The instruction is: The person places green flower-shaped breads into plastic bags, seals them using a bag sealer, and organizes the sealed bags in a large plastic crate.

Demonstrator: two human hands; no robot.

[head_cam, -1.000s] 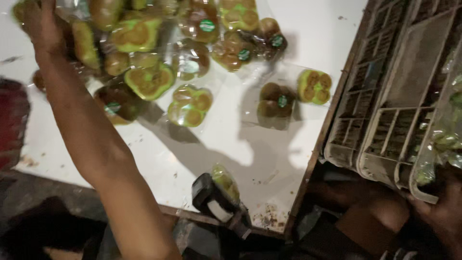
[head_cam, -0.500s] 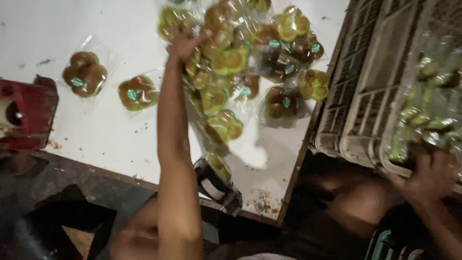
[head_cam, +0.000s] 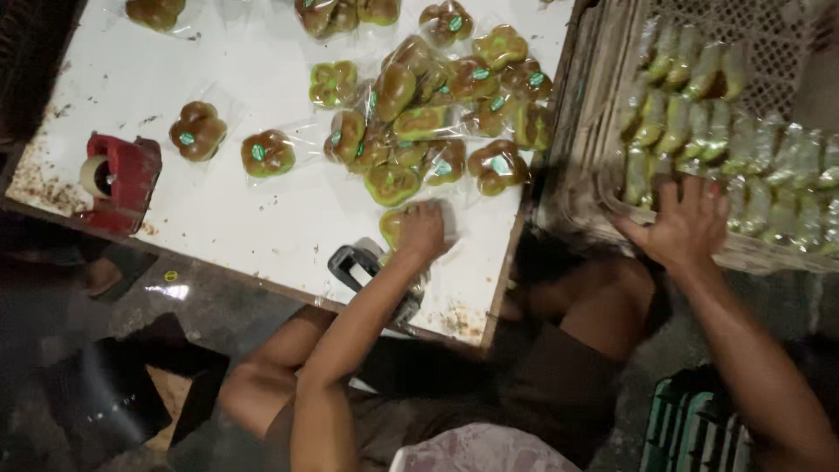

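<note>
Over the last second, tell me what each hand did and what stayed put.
The left hand drew back from the far heap of clear-wrapped green-and-brown pastries to the table's near edge, where it presses on one wrapped pastry beside the black tape dispenser. The right hand now grips the rim of the grey plastic crate. The red tape dispenser and white table are unchanged.

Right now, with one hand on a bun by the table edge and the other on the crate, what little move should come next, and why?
Probably lift the wrapped bun toward the crate. The left hand already covers it near the table edge, and the right hand rests on the crate rim, where packed buns stand in rows.
</note>
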